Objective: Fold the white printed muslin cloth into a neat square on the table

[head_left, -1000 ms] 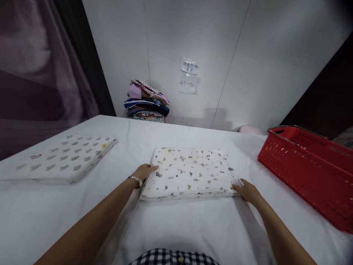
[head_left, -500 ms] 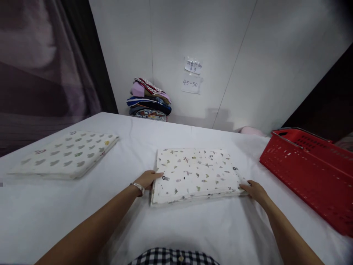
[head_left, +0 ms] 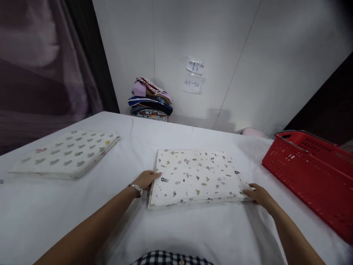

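Observation:
A folded white cloth (head_left: 197, 176) printed with small plants and animals lies flat in front of me on the white-covered table. My left hand (head_left: 146, 179), with a bracelet at the wrist, is closed on its left edge, thumb on top and the other fingers mostly hidden at the side. At the near right corner, my right hand (head_left: 257, 195) holds the cloth's edge between thumb and fingers, the index finger a little raised. To the left lies another folded white cloth (head_left: 67, 152) with grey mushroom-like shapes, touched by neither hand.
A red plastic basket (head_left: 309, 180) with metal handles stands at the right. Against the back wall is a stack of folded fabrics (head_left: 151, 100). Two handwritten paper notes (head_left: 193, 84) hang on the wall. A purple-grey curtain (head_left: 41, 73) hangs on the left.
The near right corner of the cloth and my right hand have shifted slightly right and toward me. My left hand stays at the left edge. The view has turned slightly.

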### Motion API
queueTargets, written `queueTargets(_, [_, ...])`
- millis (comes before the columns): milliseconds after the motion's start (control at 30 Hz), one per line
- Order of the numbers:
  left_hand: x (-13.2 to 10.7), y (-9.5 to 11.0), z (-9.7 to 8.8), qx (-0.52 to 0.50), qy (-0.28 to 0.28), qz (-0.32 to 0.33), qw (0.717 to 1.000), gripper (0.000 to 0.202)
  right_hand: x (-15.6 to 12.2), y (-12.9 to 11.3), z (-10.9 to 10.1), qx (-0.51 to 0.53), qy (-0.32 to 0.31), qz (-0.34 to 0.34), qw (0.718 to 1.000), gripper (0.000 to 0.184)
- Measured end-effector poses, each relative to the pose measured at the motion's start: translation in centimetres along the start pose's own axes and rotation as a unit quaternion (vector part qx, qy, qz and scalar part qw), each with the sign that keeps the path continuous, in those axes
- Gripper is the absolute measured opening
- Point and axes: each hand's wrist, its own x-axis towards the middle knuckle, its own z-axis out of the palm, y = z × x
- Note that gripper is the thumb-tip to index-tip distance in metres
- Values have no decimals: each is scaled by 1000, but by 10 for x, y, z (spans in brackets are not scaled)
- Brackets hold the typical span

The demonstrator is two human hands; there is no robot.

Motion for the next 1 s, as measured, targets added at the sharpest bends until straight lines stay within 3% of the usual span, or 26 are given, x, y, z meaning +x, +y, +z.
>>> queueTargets(67, [0,4,0,-12,3,3,1000,49,4,-10,0,-55,-3,-4,998,53])
queueTargets(167, [0,9,3,-33,25,11,999,51,2,-44,13,-61,37,-115,991,55])
queueTargets(300, [2,14,6,-48,44,15,998,43,-12,-113,51,7,10,-263,965,56])
queueTargets(400, [4,12,6,-52,46,12,998,35,-20,-161,83,23,-19,-310,950,57])
queueTargets(500, [7,9,5,-47,46,7,998,32,-24,-191,108,-12,-54,-350,935,56])
queueTargets(633, [6,11,4,-71,34,7,997,30,-27,-199,125,-103,-95,-352,925,51])
queueTargets(767, [-4,31,5,-125,-6,2,992,35,-27,-197,124,-94,-100,-352,926,49])
queueTargets(900, [-13,71,15,-118,-54,48,990,44,-31,-202,117,84,-122,-320,936,52])
queueTargets(1000, [-16,108,37,-64,-70,103,990,41,-39,-210,104,310,-170,-247,902,57])
